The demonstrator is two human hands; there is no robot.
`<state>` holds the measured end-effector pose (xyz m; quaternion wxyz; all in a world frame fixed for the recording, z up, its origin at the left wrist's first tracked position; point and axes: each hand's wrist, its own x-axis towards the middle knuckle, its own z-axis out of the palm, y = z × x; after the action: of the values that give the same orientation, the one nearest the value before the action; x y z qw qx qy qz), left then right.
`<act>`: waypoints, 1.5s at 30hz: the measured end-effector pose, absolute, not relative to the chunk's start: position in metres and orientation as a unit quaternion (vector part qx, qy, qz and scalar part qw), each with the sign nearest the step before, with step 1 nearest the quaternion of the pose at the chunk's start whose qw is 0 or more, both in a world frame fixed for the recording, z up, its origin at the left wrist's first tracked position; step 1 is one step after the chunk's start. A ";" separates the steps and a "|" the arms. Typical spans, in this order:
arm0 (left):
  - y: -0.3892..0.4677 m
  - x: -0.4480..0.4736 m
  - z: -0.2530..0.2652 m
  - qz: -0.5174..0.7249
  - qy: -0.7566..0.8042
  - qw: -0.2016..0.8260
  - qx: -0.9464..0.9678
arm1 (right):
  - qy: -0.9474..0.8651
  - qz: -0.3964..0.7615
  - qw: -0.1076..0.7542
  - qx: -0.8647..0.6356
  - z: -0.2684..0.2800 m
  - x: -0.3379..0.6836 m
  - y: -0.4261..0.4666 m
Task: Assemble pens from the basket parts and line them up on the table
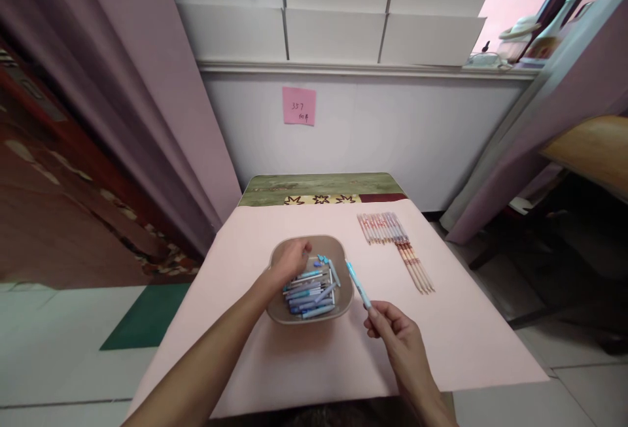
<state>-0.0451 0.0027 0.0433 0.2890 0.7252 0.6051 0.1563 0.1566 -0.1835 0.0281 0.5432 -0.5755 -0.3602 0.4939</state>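
A beige square-sided basin [347, 293] on the pink-covered table holds a pile of blue, lilac and white pens [307, 296]. My left hand [293, 259] is over the basin's far left part, above the pens. Its fingers are curled in, and what they hold, if anything, is hidden. To the right of the basin, my right hand [395, 332] pinches a light blue pen [358, 284] by its lower end. The pen slants up and to the left, its far tip by the basin's right rim.
On the right of the pink cover [235, 260] lie a row of red and white pens [383, 227] and, below it, several cream and brown pens [416, 267], side by side. Behind the table is a white wall with a pink note [299, 106]. A mauve curtain [196, 119] hangs at left.
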 end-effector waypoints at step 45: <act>-0.111 -0.011 0.063 0.604 0.374 0.692 0.126 | -0.429 0.550 0.473 -0.539 0.023 0.109 -0.192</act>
<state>-0.0107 -0.1107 0.0631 0.6925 0.1264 0.3742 0.6037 0.1087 -0.1917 0.0225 0.4728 -0.5387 -0.4293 0.5496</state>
